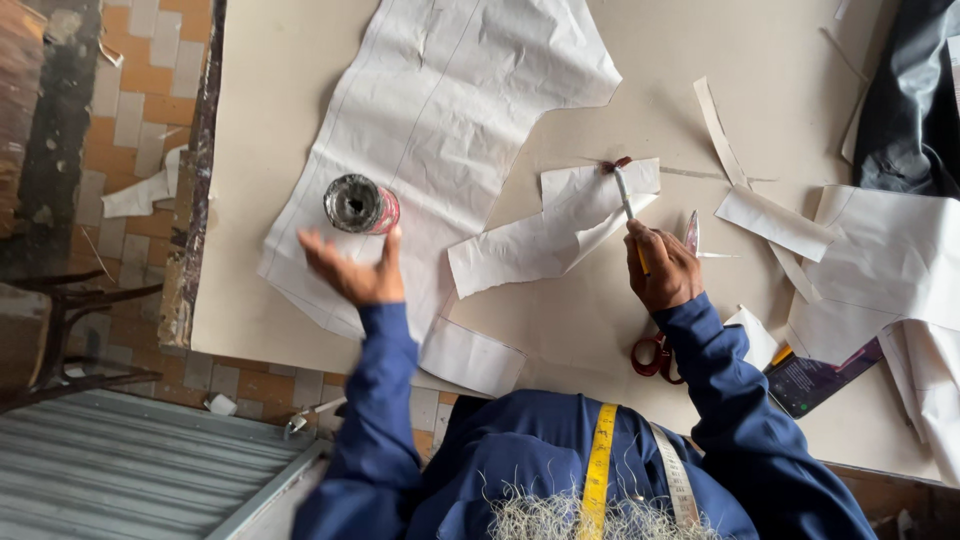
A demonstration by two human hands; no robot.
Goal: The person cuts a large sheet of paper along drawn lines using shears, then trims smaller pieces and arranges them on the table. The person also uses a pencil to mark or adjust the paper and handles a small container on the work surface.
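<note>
My left hand (352, 270) hovers open, palm up, over the lower edge of a large creased white paper pattern (440, 120), just below a round tin can (361, 204) with a red label that stands on the paper. My right hand (662, 268) is closed around a white pencil (625, 192) whose dark tip points away from me, resting near a smaller cut paper piece (545, 235). Red-handled scissors (668, 330) lie under my right wrist, blades pointing away.
The beige table (270, 290) carries paper strips and offcuts (775, 222) and a stack of white pattern pieces (890, 265) at right. A dark garment (910, 100) lies at the top right and a dark booklet (820, 378) beside my forearm. A yellow tape measure (598, 470) hangs round my neck. Tiled floor lies left.
</note>
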